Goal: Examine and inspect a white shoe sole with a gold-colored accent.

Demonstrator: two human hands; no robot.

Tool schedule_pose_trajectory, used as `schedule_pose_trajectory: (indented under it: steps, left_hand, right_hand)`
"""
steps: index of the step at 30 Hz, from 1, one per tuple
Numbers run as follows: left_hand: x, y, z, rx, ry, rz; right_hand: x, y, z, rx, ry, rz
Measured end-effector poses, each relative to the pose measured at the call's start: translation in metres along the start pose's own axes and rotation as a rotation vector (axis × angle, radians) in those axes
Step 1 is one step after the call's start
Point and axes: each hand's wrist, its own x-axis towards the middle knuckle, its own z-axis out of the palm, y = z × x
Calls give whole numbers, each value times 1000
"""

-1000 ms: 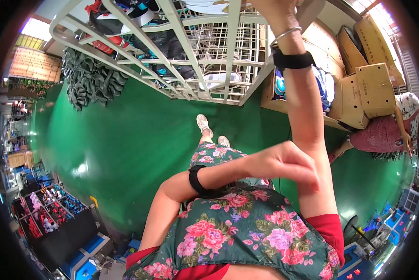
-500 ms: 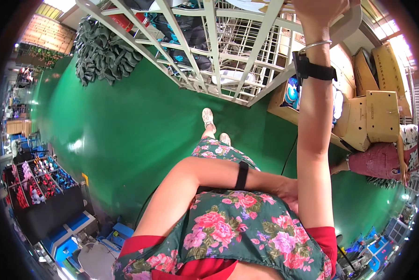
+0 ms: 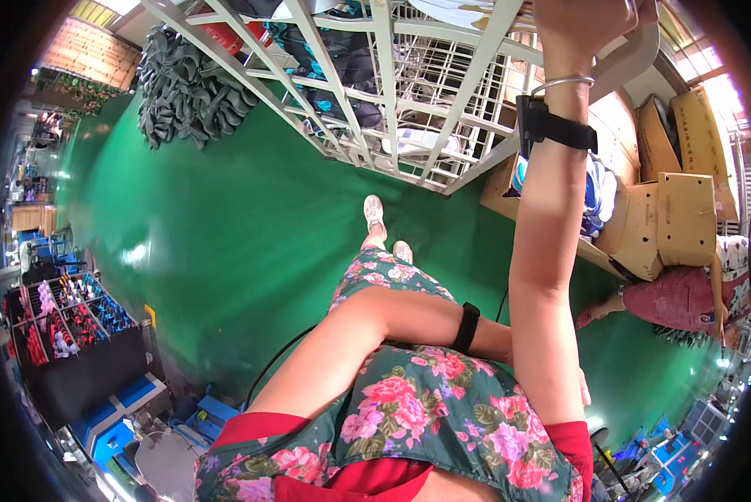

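My right hand reaches up to the top edge of the picture, closed around the corner rail of a white metal rack. A silver bangle and a black strap circle that wrist. My left arm crosses in front of my flowered apron and passes beneath the right arm. Most of my left hand is hidden there; only some fingers show past the right elbow, and what they touch is not visible. The rack's shelves hold dark and teal items and a white piece.
A pile of dark grey pieces lies at the far left on the green floor. Cardboard boxes stand at the right, with another person beside them. A divided rack of colourful items is at the left.
My left arm has slid further right under the right arm, so its fingers now show on the other side. My right elbow has shifted slightly left; the right hand remains at the rail.
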Motion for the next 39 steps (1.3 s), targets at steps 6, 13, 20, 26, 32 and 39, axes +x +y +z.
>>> schedule_pose_trajectory:
  steps: [6,13,20,26,32,39]
  left_hand:
    - [-2,10,-1,66,-49,-26]
    - [-10,10,-4,100,29,30]
    - [-42,11,-7,188,268,226]
    - [-55,8,-7,233,323,264]
    - [-54,7,-9,238,327,239]
    - [-53,4,-9,251,350,224]
  right_hand:
    - [2,-6,-3,-43,-21,-30]
    - [3,-7,-3,-9,-5,-11]
    - [10,-28,-16,-134,-112,62]
    - [14,-34,-18,-196,-127,93]
    - [14,-32,-19,-177,-129,88]
    - [15,-39,-18,-189,-141,175]
